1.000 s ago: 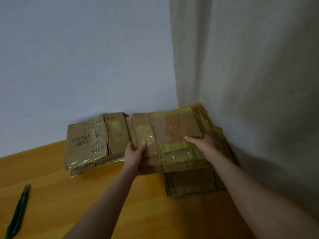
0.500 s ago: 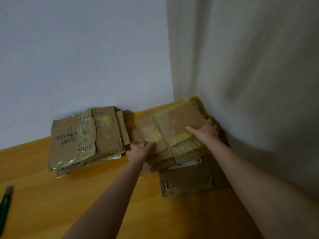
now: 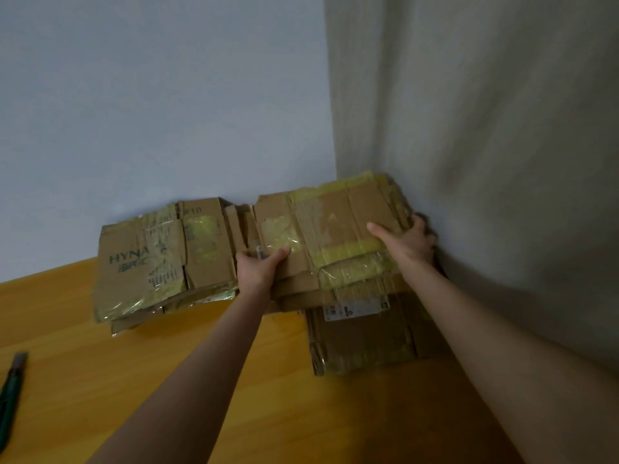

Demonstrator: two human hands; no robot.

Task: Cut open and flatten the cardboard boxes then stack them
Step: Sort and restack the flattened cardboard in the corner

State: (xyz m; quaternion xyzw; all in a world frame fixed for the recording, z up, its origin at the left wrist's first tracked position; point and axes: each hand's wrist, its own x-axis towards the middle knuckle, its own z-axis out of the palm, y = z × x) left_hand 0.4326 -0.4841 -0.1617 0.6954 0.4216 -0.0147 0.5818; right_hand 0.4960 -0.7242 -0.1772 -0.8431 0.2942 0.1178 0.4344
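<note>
A flattened cardboard box [image 3: 328, 229] with yellowish tape lies on top of a stack of flat boxes [image 3: 361, 333] in the corner by the curtain. My left hand [image 3: 259, 269] grips its near left edge, thumb on top. My right hand [image 3: 407, 242] holds its right side, thumb across the top and fingers curled round the far edge. To the left sits a second pile of flattened boxes [image 3: 144, 262], the top one printed "HYNA". A green utility knife [image 3: 11, 393] lies on the table at the far left.
The wooden table [image 3: 234, 396] meets a pale wall [image 3: 160, 112] at the back. A beige curtain [image 3: 485, 145] hangs close on the right, touching the stack's far side.
The top box was tilted and shifted half a second ago; it now lies squarer on the right stack. Both hands keep their hold. The view has swung slightly.
</note>
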